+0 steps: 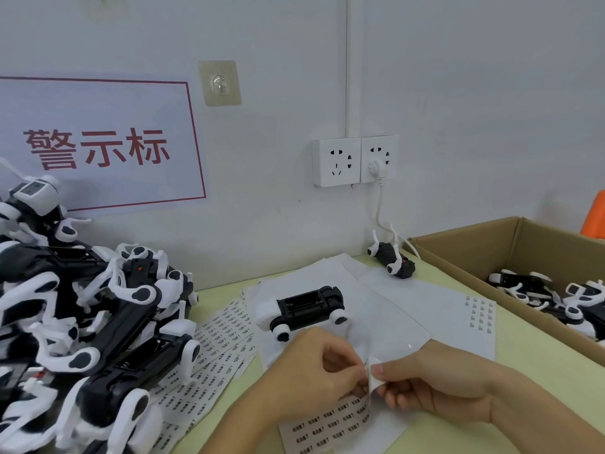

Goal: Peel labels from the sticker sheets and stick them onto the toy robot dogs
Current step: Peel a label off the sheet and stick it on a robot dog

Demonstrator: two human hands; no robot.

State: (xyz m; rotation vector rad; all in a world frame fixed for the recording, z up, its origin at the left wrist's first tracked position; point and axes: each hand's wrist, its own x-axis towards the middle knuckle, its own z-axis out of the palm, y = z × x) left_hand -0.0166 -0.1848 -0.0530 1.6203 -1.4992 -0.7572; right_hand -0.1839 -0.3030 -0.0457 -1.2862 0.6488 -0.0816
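Observation:
A sticker sheet [330, 427] with rows of small printed labels lies at the near table edge. My left hand [314, 378] and my right hand [435, 385] meet above its upper right corner, both pinching the sheet there, where a curled white flap [373, 375] stands up between the fingertips. Beyond the hands a black and white toy robot dog [304, 309] lies belly up on white backing paper [386, 306]. A second small dog [393, 258] lies near the wall.
A heap of toy robot dogs [82, 322] fills the left side. More label sheets [216, 352] lie fanned beside it. A cardboard box [491, 253] at the right holds several dogs. Wall sockets [355, 160] with a plugged cable sit behind.

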